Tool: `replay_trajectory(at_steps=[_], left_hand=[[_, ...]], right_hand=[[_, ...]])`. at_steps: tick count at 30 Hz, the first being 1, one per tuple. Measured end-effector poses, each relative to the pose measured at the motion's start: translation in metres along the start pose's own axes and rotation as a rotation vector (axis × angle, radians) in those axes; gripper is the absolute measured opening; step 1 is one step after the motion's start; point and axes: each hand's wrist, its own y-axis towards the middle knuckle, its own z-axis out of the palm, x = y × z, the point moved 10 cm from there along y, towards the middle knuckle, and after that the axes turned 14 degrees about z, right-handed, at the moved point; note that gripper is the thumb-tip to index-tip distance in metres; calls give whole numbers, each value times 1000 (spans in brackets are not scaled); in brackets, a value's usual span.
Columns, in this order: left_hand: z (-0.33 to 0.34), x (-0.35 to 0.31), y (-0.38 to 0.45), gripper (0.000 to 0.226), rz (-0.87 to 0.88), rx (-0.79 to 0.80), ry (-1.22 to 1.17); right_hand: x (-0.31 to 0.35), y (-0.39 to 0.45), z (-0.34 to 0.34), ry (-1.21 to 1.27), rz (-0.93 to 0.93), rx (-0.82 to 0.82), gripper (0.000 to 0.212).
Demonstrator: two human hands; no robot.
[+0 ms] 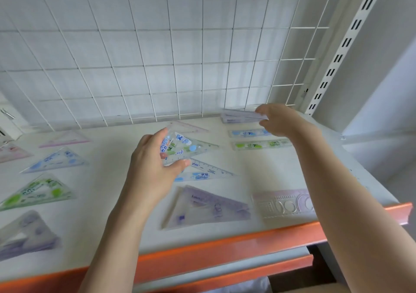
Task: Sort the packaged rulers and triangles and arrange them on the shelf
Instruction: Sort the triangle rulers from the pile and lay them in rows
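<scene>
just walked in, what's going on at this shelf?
A person is sorting packaged rulers and triangles on a white shelf. The left hand grips a clear triangle with blue and green print above the shelf. The right hand holds a stack of pale rulers at the back right. Other triangles and rulers lie spread flat.

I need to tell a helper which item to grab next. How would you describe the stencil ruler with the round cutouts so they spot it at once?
Start at the shelf's orange front edge and go to its right end. The stencil ruler lies flat there, just behind the edge, right of a purple triangle pack, partly hidden by the right forearm. It alone is pale purple with round cutouts.
</scene>
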Motion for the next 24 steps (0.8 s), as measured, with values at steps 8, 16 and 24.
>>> replay_trajectory(at_steps=[8, 16, 24], left_hand=[[-4, 6, 10, 74, -12, -14, -12], [-12, 16, 11, 75, -37, -9, -9], [-29, 27, 13, 74, -19, 24, 28]], right_hand=[[-1, 27, 11, 11, 29, 33, 50], [-1, 26, 11, 47, 65, 35, 50], [62, -19, -9, 143, -50, -3, 40]])
